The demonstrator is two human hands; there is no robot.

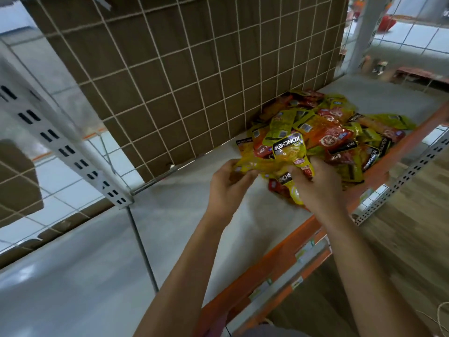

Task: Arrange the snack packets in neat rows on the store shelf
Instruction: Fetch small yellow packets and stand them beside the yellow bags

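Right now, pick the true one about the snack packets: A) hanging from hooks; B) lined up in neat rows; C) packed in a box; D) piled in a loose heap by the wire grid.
D: the snack packets lie jumbled on the shelf beside the wire grid.

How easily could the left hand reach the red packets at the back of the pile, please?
Probably not directly: the left hand grips a yellow packet, and the rest of the pile lies between it and the red packets by the wire grid.
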